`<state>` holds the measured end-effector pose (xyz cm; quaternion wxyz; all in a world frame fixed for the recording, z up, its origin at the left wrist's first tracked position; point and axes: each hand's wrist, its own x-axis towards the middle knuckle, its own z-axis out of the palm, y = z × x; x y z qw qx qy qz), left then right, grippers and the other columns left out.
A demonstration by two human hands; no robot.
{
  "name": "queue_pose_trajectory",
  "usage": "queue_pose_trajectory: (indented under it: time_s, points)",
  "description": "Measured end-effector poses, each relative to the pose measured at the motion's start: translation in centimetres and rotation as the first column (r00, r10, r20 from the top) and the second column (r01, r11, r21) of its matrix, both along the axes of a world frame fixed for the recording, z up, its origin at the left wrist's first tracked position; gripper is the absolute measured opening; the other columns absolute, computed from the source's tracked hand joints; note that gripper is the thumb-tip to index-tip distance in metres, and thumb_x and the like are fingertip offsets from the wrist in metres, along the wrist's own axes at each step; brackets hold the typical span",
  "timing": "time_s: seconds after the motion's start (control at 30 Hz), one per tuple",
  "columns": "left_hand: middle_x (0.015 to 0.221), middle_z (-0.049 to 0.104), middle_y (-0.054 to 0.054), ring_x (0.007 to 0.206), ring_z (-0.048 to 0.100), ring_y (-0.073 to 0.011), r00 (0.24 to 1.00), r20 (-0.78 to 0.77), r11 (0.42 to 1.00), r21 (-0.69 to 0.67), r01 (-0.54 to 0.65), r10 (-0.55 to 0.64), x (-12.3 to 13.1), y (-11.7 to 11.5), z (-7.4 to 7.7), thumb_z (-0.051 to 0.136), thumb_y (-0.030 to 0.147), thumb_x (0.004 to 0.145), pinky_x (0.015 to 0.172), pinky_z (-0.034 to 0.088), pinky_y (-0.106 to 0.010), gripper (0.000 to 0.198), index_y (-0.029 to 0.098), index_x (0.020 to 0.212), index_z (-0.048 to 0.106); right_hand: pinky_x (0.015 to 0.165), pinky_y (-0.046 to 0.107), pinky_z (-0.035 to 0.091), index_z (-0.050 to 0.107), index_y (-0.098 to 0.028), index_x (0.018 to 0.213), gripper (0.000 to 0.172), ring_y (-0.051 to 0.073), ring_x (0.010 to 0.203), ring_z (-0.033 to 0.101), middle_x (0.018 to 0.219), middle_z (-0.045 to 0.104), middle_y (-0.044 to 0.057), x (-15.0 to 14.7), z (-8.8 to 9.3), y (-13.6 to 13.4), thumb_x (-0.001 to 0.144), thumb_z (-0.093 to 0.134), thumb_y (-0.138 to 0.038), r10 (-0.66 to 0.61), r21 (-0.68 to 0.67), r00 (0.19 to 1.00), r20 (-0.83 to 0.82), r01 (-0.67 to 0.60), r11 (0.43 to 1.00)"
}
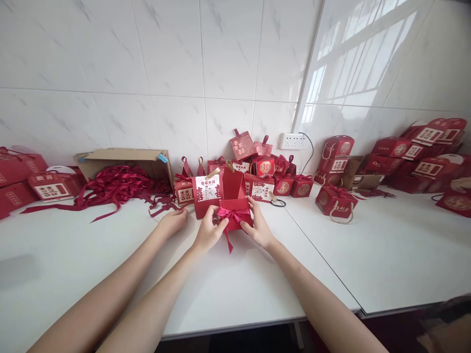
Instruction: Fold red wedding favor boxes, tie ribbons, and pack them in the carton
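1. Red: one box [236,202] with one bow [232,214], between fingers of left hand [209,234] and right hand [260,227].
2. Left fingers pinch its left side, at the bow.
3. Right ones clasp its right side.
4. One other hand [172,221], farther left; grip unclear.

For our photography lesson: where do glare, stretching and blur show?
Head view: window reflection glares on the wall tiles at right; its right edge looks stretched, as with the stacked gift boxes; its bottom right corner is blurred, the held ribboned box clearer.

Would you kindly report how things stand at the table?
Left hand, right hand: both holding red box. Ribbon bow on its front. Third hand nearby, left.
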<state>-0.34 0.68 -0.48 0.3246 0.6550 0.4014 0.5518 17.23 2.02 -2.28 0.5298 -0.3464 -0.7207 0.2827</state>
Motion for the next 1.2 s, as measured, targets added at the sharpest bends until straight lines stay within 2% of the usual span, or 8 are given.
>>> queue_pose_trajectory:
  time_s: [0.37, 0.47, 0.63, 0.8, 0.9, 1.03, 1.13, 1.2]
  points:
    - [0.075, 0.052, 0.003, 0.066, 0.049, -0.0122, 0.996, 0.068, 0.998, -0.017, 0.066, -0.065, -0.6, 0.4, -0.4, 0.051, 0.019, 0.067, 0.065, 0.043, -0.025, 0.019, 0.020, 0.085, 0.048, 0.095, 0.053, 0.048, 0.014, -0.022, 0.146, 0.082, 0.032, 0.138, 0.029, 0.147, 0.027, 0.016, 0.6, -0.3, 0.3, 0.072, 0.050, -0.019, 0.042, 0.030, 0.995, 0.091, -0.045, 0.999]
    - [0.079, 0.055, 0.002, 0.073, 0.053, -0.0138, 0.995, 0.074, 0.998, -0.020, 0.064, -0.063, -0.6, 0.4, -0.3, 0.054, 0.023, 0.071, 0.069, 0.043, -0.026, 0.018, 0.020, 0.088, 0.049, 0.094, 0.052, 0.049, 0.013, -0.023, 0.147, 0.083, 0.032, 0.137, 0.030, 0.147, 0.027, 0.015, 0.6, -0.2, 0.3, 0.073, 0.050, -0.018, 0.040, 0.035, 0.995, 0.093, -0.044, 0.998]
    - [0.089, 0.059, -0.001, 0.078, 0.056, -0.0152, 0.997, 0.059, 0.998, -0.020, 0.059, -0.058, -0.4, 0.2, -0.2, 0.066, 0.027, 0.069, 0.070, 0.044, -0.026, 0.031, 0.020, 0.093, 0.049, 0.094, 0.051, 0.049, 0.013, -0.024, 0.147, 0.083, 0.032, 0.137, 0.031, 0.148, 0.028, 0.014, 0.5, -0.1, 0.1, 0.073, 0.050, -0.018, 0.036, 0.018, 0.995, 0.089, -0.038, 0.999]
    - [0.084, 0.057, 0.001, 0.076, 0.054, -0.0146, 0.995, 0.093, 0.999, -0.015, 0.036, -0.034, -0.3, 0.3, -0.4, 0.060, 0.021, 0.067, 0.070, 0.042, -0.026, 0.025, 0.020, 0.090, 0.051, 0.100, 0.053, 0.043, 0.011, -0.023, 0.149, 0.086, 0.032, 0.138, 0.029, 0.150, 0.025, 0.013, 0.5, -0.1, 0.2, 0.071, 0.049, -0.018, 0.028, -0.003, 0.994, 0.109, -0.028, 1.000]
    - [0.082, 0.057, 0.000, 0.074, 0.053, -0.0145, 0.994, 0.105, 0.999, -0.015, 0.041, -0.040, -0.4, 0.4, -0.4, 0.056, 0.019, 0.064, 0.068, 0.041, -0.026, 0.025, 0.020, 0.089, 0.053, 0.107, 0.053, 0.036, 0.012, -0.021, 0.149, 0.087, 0.031, 0.141, 0.023, 0.153, 0.021, 0.012, 0.8, -0.1, 0.3, 0.070, 0.048, -0.018, 0.029, 0.000, 0.991, 0.131, -0.030, 1.000]
    - [0.076, 0.055, 0.001, 0.070, 0.051, -0.0144, 0.992, 0.120, 0.999, -0.007, 0.041, -0.040, -0.7, 0.5, -0.3, 0.054, 0.019, 0.061, 0.064, 0.040, -0.025, 0.028, 0.019, 0.089, 0.054, 0.115, 0.052, 0.024, 0.012, -0.018, 0.150, 0.084, 0.030, 0.144, 0.015, 0.155, 0.018, 0.011, 1.1, 0.2, 0.2, 0.074, 0.048, -0.025, 0.040, 0.032, 0.984, 0.176, -0.046, 0.998]
    - [0.075, 0.055, 0.001, 0.069, 0.051, -0.0146, 0.992, 0.126, 0.999, -0.004, 0.033, -0.032, -0.7, 0.3, -0.1, 0.055, 0.029, 0.067, 0.063, 0.040, -0.025, 0.025, 0.019, 0.090, 0.054, 0.112, 0.053, 0.028, 0.008, -0.019, 0.151, 0.087, 0.030, 0.144, 0.015, 0.155, 0.016, 0.012, 1.0, 0.6, -0.2, 0.079, 0.054, -0.038, 0.056, -0.024, 0.979, 0.198, -0.053, 0.998]
    - [0.074, 0.056, 0.001, 0.069, 0.052, -0.0146, 0.992, 0.127, 1.000, -0.014, 0.002, -0.001, -0.5, 0.2, 0.1, 0.055, 0.038, 0.075, 0.064, 0.041, -0.025, 0.023, 0.020, 0.088, 0.053, 0.110, 0.053, 0.033, 0.007, -0.020, 0.151, 0.096, 0.032, 0.143, 0.017, 0.154, 0.017, 0.014, 0.7, 0.7, -0.4, 0.076, 0.061, -0.042, 0.045, -0.030, 0.976, 0.212, -0.039, 0.999]
